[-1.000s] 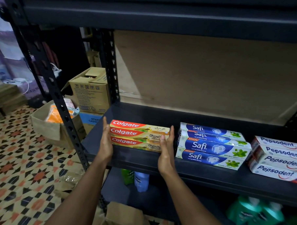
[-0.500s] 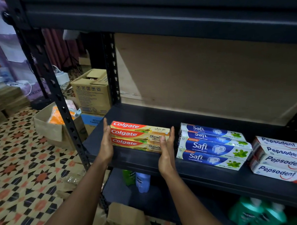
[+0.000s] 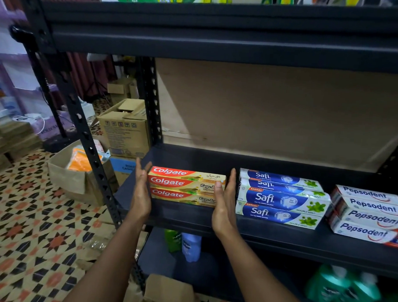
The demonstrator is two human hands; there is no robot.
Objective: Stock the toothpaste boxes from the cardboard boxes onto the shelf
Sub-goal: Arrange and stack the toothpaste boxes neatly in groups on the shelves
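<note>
A stack of three red-and-gold Colgate toothpaste boxes lies on the black middle shelf, near its left end. My left hand is flat and upright at the stack's left end, fingers straight and slightly off the cardboard. At the stack's right end my right hand is also flat, its thumb lying over the front corner. Neither hand lifts the stack. Right of it lie stacked blue Safi boxes and white Pepsodent boxes.
A perforated black upright frames the shelf's left side. Open cardboard boxes stand on the patterned floor beyond it, and another stands below my arms. Bottles and green containers occupy the lower shelf. A brown board backs the middle shelf.
My view has tilted upward a little, showing the shelf above. My left hand's fingers have loosened from the stack's end. The Colgate stack has stayed put.
</note>
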